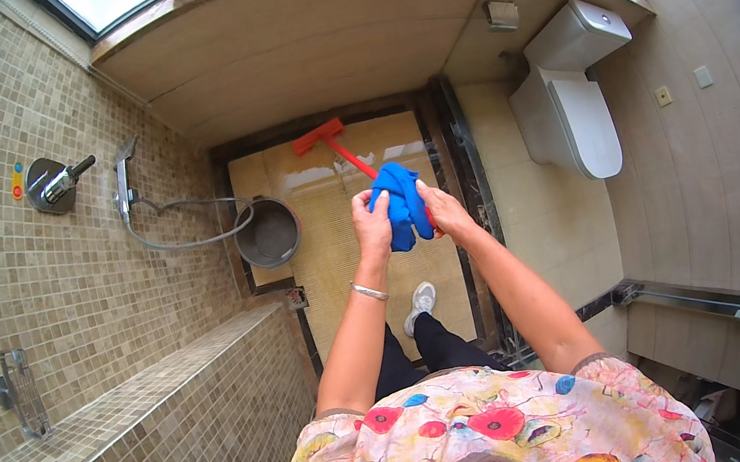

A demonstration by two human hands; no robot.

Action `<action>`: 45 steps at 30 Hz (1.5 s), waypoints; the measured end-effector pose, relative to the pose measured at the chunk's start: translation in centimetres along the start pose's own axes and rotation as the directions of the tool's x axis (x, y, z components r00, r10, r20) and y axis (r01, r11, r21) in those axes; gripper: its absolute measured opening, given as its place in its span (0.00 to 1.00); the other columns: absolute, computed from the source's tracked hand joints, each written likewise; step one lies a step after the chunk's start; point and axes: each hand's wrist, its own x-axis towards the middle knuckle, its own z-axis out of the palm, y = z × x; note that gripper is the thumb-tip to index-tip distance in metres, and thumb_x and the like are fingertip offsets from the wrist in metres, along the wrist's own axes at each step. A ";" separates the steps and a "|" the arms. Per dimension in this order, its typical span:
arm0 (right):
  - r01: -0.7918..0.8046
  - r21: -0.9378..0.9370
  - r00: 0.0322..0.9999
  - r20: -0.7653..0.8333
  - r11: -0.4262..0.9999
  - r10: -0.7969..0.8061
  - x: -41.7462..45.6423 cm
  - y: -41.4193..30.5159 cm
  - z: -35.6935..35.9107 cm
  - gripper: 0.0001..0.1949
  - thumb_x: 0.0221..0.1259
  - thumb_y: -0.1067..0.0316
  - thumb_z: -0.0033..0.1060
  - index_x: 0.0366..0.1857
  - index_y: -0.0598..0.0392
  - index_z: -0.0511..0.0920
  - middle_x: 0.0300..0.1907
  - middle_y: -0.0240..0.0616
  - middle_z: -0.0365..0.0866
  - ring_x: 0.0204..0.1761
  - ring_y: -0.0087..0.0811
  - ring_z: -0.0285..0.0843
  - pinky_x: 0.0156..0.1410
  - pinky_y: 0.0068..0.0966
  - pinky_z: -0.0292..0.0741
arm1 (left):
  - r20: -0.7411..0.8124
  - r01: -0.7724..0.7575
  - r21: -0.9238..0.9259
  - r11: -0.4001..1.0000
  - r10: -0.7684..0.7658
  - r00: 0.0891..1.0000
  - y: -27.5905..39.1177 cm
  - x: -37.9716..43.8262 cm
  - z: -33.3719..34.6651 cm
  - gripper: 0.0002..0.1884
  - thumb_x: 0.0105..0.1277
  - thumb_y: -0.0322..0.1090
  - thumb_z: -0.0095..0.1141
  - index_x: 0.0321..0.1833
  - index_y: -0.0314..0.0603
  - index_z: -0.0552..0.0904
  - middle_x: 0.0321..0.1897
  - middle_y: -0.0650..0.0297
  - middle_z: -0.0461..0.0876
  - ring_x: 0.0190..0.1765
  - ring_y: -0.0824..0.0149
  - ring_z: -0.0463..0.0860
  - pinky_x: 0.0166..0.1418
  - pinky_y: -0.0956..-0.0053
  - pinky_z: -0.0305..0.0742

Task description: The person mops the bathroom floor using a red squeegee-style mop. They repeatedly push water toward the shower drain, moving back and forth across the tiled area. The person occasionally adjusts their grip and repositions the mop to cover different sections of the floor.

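Observation:
A bunched, folded blue cloth [398,207] is held in front of me between both hands. My left hand [372,223] grips its left side, thumb on top. My right hand [444,207] holds the cloth's right edge. A red long-handled floor brush or squeegee [318,136] lies beyond, its head at the far end of the wet floor. Its red handle runs towards me and passes behind the cloth. A bit of red shows again beside my right fingers; whether they also grip the handle is hidden.
A grey bucket [268,232] stands left on the ribbed tan shower floor [350,286]. Above it loops the shower hose [187,205] from the tiled wall. Dark stone curbing [469,161] separates the toilet [577,98] at right. A low tiled ledge [145,389] borders the left.

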 end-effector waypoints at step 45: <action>-0.135 -0.482 0.970 -0.243 0.865 0.016 3.6 12.8 -0.3 0.19 0.45 0.63 0.64 0.45 0.53 0.81 0.43 0.45 0.83 0.48 0.39 0.80 0.53 0.29 0.75 | 0.316 0.706 -0.414 0.575 -0.637 0.703 -6.5 -1.2 -0.9 0.15 0.61 0.39 0.58 0.45 0.36 0.75 0.32 0.59 0.82 0.32 0.65 0.81 0.38 0.71 0.78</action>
